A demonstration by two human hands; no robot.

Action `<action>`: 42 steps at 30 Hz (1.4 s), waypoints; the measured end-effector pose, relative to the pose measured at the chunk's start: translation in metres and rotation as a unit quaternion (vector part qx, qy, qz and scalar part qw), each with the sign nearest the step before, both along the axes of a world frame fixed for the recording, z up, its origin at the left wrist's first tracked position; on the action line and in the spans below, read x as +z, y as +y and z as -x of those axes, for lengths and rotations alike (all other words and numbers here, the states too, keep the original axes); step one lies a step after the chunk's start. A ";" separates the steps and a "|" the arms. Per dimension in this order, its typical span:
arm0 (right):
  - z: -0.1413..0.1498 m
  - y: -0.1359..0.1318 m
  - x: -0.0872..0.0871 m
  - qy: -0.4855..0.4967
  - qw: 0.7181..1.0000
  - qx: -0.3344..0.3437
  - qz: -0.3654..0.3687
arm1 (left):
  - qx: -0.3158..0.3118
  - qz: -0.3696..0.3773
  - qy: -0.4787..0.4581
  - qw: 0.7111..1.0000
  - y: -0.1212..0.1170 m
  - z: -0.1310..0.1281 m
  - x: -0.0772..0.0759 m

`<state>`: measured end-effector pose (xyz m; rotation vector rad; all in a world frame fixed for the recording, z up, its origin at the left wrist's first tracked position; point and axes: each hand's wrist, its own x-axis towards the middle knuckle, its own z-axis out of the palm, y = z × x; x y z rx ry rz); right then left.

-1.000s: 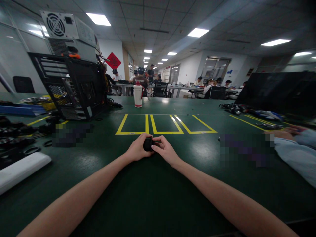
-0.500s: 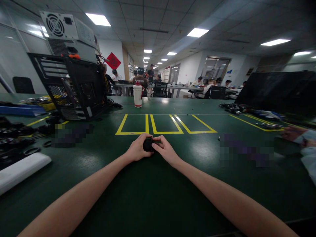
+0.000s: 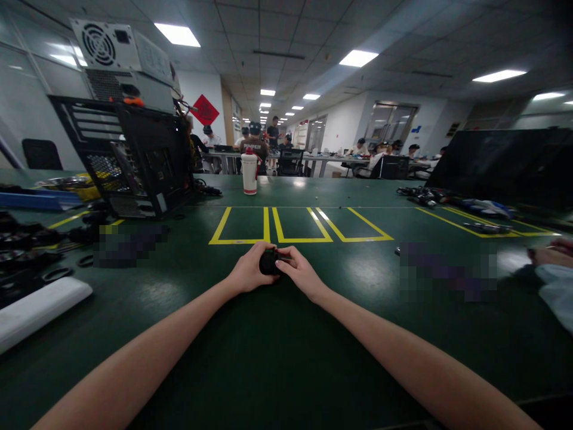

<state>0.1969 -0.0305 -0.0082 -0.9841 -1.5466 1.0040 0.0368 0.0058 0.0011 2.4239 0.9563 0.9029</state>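
Note:
A small black round part sits between my two hands over the green table, in the middle of the head view. My left hand wraps round its left side, fingers over the top and thumb below. At its right edge my right hand pinches with thumb and fingertips. Fingers cover much of the part, so its exact kind does not show. Just beyond the hands, yellow tape outlines mark the tabletop.
On the left stand an open black computer case with power supplies on top, and a white elongated object. Ahead is a white bottle. Cables and a dark monitor lie right, near another person's hand.
My hands stay around the black part with barely any shift; the right fingertips have moved slightly. At the far right, the other person's hand has drawn back to the right.

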 end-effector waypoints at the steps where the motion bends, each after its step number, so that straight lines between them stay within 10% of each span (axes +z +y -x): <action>1: 0.000 0.000 0.000 0.007 1.000 0.000 -0.004 | 0.000 0.000 0.000 1.000 0.000 0.000 0.000; 42: -0.001 0.001 -0.001 -0.020 1.000 -0.001 -0.005 | 0.002 0.002 -0.001 1.000 -0.001 -0.001 0.000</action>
